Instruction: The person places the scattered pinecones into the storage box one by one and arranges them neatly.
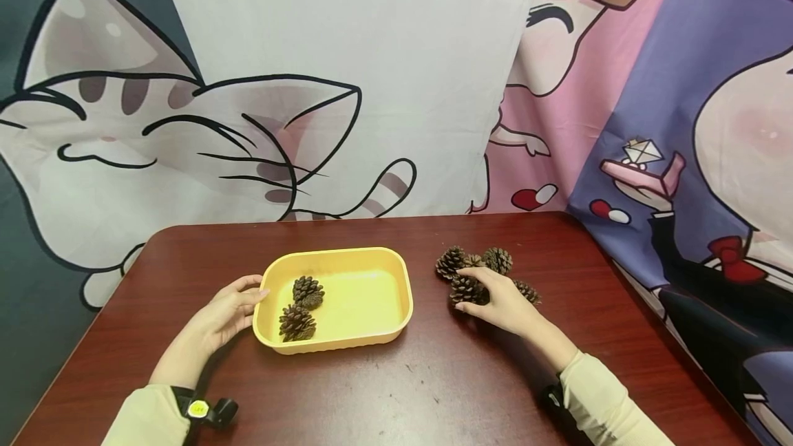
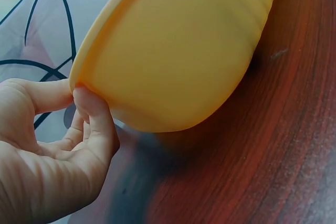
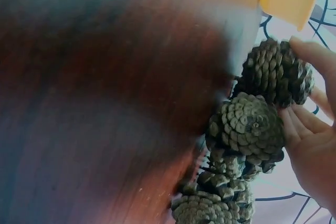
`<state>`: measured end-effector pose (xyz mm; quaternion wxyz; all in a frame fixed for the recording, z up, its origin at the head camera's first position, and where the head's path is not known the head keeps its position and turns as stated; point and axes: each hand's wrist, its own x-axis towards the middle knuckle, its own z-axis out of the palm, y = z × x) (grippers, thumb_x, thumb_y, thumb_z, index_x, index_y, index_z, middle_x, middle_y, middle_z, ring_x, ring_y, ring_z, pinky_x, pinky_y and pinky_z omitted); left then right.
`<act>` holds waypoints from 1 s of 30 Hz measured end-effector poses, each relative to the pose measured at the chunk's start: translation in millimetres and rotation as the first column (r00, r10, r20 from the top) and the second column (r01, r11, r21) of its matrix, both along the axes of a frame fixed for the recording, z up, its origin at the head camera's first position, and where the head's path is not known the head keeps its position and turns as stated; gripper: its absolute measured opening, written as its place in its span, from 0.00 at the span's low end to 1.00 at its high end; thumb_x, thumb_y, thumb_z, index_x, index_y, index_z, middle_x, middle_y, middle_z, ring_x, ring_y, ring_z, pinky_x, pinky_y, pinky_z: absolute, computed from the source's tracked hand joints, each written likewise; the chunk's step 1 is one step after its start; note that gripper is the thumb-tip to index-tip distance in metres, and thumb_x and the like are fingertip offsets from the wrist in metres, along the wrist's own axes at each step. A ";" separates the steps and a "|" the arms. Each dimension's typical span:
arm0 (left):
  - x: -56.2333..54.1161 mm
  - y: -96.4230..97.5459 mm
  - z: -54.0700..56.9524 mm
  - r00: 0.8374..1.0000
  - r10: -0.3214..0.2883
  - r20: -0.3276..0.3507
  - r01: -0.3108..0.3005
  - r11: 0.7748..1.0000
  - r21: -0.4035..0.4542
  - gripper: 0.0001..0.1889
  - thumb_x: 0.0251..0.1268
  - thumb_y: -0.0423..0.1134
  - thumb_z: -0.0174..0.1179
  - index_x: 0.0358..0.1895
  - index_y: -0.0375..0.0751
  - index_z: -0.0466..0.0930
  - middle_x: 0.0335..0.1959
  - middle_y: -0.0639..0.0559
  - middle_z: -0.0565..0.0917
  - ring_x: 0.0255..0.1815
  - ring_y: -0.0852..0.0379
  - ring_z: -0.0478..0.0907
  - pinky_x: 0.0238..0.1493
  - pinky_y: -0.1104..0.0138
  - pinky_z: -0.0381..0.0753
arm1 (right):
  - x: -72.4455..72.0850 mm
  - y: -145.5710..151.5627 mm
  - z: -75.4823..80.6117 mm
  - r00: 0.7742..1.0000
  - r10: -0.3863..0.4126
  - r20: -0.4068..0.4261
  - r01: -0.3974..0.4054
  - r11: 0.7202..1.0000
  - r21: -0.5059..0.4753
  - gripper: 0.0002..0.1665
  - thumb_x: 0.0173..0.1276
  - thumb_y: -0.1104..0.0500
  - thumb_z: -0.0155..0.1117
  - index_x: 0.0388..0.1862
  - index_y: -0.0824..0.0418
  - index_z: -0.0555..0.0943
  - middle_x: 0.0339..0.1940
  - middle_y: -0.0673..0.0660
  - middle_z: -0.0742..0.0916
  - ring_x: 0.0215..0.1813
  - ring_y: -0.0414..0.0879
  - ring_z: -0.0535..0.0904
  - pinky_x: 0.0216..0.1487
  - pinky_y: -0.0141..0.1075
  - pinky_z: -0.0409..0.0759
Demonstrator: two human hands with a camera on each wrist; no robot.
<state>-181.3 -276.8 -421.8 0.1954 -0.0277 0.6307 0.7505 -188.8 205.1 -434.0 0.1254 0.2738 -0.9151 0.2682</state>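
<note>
My left hand [image 1: 224, 314] pinches the left rim of a yellow plastic basin [image 1: 365, 298]; in the left wrist view the thumb and fingers [image 2: 94, 108] meet at that rim. Two pine cones, one farther back [image 1: 308, 291] and one nearer [image 1: 297, 323], lie inside at its left end. To the right of the basin, my right hand [image 1: 506, 303] grips a brown pine cone [image 1: 466, 289] between thumb and fingers. In the right wrist view this cone [image 3: 277, 72] sits against another pine cone [image 3: 252, 124].
Several more pine cones, among them one at the back left [image 1: 450, 262], one at the back right [image 1: 498, 260] and one beside the hand [image 1: 528, 292], are clustered on the reddish-brown table [image 1: 384, 398]. A cartoon-printed cloth [image 1: 396, 88] hangs behind the table's far edge.
</note>
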 end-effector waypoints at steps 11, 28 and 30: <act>2.4 -1.5 -0.3 1.000 -0.002 -0.002 0.002 1.000 -0.014 0.13 0.67 0.34 0.53 0.49 0.45 0.60 0.39 0.54 0.75 0.38 0.62 0.79 0.38 0.67 0.81 | 1.2 -19.7 14.4 0.983 0.016 0.183 0.035 0.962 -0.271 0.33 0.54 0.49 0.73 0.59 0.51 0.74 0.56 0.49 0.80 0.52 0.46 0.78 0.49 0.44 0.79; 0.6 5.0 -0.1 1.000 0.024 -0.015 -0.025 0.998 -0.054 0.12 0.67 0.33 0.53 0.47 0.42 0.61 0.34 0.57 0.77 0.36 0.62 0.79 0.37 0.65 0.80 | 3.0 -101.0 13.0 0.954 0.208 0.214 -0.094 0.889 -0.447 0.35 0.53 0.52 0.73 0.61 0.52 0.73 0.54 0.47 0.82 0.52 0.43 0.79 0.54 0.41 0.76; 1.2 4.4 0.1 0.999 0.028 -0.016 -0.029 0.998 -0.059 0.12 0.67 0.33 0.53 0.47 0.42 0.60 0.34 0.57 0.76 0.36 0.63 0.79 0.36 0.65 0.80 | 4.2 -112.4 12.7 0.947 0.248 0.205 -0.136 0.886 -0.442 0.34 0.54 0.51 0.73 0.60 0.52 0.73 0.55 0.47 0.82 0.53 0.43 0.79 0.54 0.40 0.76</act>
